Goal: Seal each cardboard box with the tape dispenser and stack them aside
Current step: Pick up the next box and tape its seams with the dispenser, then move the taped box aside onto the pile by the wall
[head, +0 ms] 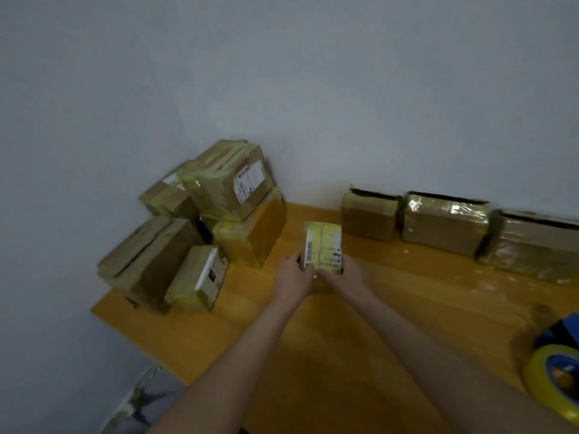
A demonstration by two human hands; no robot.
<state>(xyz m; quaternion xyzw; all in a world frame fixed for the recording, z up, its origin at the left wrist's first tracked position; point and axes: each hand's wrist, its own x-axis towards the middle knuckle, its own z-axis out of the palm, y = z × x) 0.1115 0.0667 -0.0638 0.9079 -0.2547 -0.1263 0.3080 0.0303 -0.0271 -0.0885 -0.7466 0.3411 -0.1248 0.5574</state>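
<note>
Table [344, 355]: hands [293, 277] [344, 274] grip box [322, 242] (taped).

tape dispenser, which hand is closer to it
Right. The right hand holds the small box on its right side, nearer the tape dispenser lying far right; the left hand holds the box's left side, farther off.

Bare table [329, 355] lies open front and centre — the widest way in. The stack [225, 220] blocks the left corner; three boxes [445, 223] line the wall at right. Between them runs a gap, with the small box [322, 245] standing in it. The tape dispenser [557, 364] crowds the right edge.
</note>
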